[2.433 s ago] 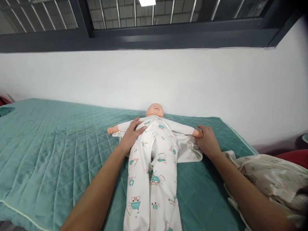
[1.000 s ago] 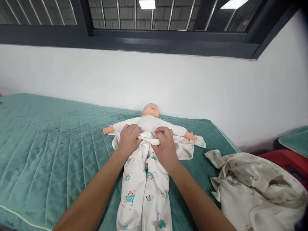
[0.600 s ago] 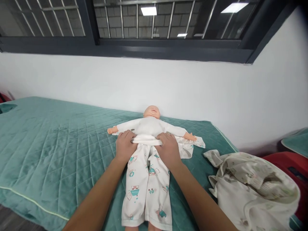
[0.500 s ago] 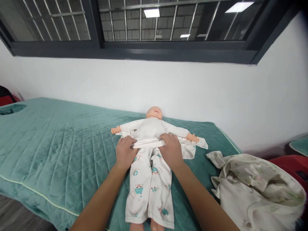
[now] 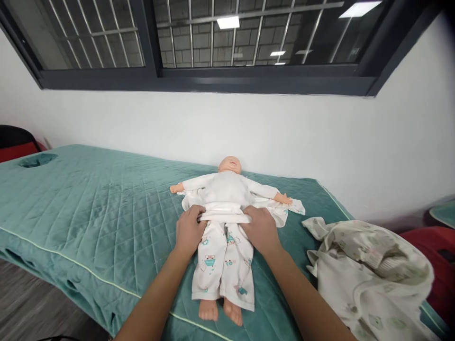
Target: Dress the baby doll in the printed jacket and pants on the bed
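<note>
A baby doll (image 5: 230,165) lies on its back on the green quilted bed cover, arms spread and feet toward me. It wears a plain white long-sleeved top (image 5: 227,189) and white printed pants (image 5: 223,272). My left hand (image 5: 191,229) and my right hand (image 5: 261,228) grip the two sides of the pants' folded white waistband (image 5: 224,217) at the doll's belly. The fingers of both hands are curled over the band's edge. Under the doll's arms spreads a white printed garment (image 5: 284,208).
A crumpled pile of pale printed baby clothes (image 5: 373,274) lies at the right, beside a red item (image 5: 432,265). The green bed (image 5: 106,203) has a round hole (image 5: 38,160) at its far left. A white wall (image 5: 142,123) with a dark-framed window (image 5: 256,84) stands behind.
Both hands have moved slightly toward me with the waistband still gripped, and more of the white top's lower part shows. The doll's feet have come fully into view as the camera shifted.
</note>
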Tool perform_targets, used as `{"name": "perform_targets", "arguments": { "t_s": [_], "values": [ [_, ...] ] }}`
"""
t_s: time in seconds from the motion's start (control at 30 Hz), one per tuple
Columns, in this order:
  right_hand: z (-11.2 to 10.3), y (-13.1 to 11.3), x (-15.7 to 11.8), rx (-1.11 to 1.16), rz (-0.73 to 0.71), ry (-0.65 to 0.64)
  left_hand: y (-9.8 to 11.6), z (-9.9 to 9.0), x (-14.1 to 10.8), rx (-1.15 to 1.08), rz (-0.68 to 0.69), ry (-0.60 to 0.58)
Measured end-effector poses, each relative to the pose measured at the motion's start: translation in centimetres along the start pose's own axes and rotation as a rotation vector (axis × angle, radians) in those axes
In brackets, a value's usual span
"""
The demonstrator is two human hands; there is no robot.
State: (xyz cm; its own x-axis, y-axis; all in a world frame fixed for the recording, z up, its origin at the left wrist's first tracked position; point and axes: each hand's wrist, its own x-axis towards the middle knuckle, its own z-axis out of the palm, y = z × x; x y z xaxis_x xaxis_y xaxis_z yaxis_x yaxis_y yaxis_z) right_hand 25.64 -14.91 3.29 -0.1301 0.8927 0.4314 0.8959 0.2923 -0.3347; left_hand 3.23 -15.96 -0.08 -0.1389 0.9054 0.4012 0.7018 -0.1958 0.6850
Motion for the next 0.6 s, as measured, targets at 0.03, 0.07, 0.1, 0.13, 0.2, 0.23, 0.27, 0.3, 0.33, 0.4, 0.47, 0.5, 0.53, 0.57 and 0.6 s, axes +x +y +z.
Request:
{"name": "perform_targets", "arguments": {
  "t_s": [0.03, 0.07, 0.1, 0.13, 0.2, 0.23, 0.27, 0.3, 0.33, 0.4, 0.47, 0.5, 0.53, 0.57, 0.6],
  "values": [
    [-0.2, 0.0, -0.7, 0.045, 0.027, -0.043, 0.0, 0.0, 0.0, -0.023, -0.019, -0.008],
    [-0.3, 0.0, -1.3, 0.116, 0.052, -0.084, 0.0, 0.0, 0.0, -0.047, -0.038, -0.013],
    [-0.4, 0.0, -1.9, 0.204, 0.079, -0.116, 0.0, 0.1, 0.0, -0.07, -0.055, -0.014],
    [-0.5, 0.0, -2.2, 0.298, 0.105, -0.135, 0.0, 0.1, 0.1, -0.095, -0.063, -0.011],
    [-0.5, 0.0, -2.5, 0.447, 0.141, -0.145, 0.1, 0.1, 0.2, -0.15, -0.054, 0.006],
    [-0.5, 0.0, -2.5, 0.485, 0.152, -0.137, 0.2, 0.1, 0.3, -0.179, -0.042, 0.014],
    [-0.4, 0.1, -2.4, 0.5, 0.158, -0.12, 0.3, 0.1, 0.4, -0.206, -0.034, 0.015],
    [-0.3, 0.1, -2.2, 0.504, 0.16, -0.1, 0.4, 0.1, 0.5, -0.23, -0.033, 0.013],
    [-0.2, 0.2, -2.1, 0.505, 0.162, -0.081, 0.6, 0.2, 0.6, -0.249, -0.039, 0.008],
    [-0.1, 0.3, -1.8, 0.524, 0.171, -0.053, 1.0, 0.3, 0.8, -0.274, -0.055, 0.005],
    [-0.1, 0.4, -1.6, 0.581, 0.164, -0.038, 1.4, 0.5, 1.3, -0.292, -0.046, 0.024],
    [-0.1, 0.5, -1.6, 0.62, 0.154, -0.029, 1.5, 0.7, 1.6, -0.3, -0.032, 0.035],
    [-0.1, 0.5, -1.5, 0.659, 0.139, -0.014, 1.7, 1.0, 2.0, -0.307, -0.016, 0.043],
    [-0.1, 0.6, -1.5, 0.698, 0.123, 0.004, 1.8, 1.2, 2.4, -0.315, -0.002, 0.047],
    [-0.1, 0.8, -1.4, 0.736, 0.115, 0.02, 1.9, 1.6, 3.0, -0.322, 0.009, 0.045]
  ]
}}
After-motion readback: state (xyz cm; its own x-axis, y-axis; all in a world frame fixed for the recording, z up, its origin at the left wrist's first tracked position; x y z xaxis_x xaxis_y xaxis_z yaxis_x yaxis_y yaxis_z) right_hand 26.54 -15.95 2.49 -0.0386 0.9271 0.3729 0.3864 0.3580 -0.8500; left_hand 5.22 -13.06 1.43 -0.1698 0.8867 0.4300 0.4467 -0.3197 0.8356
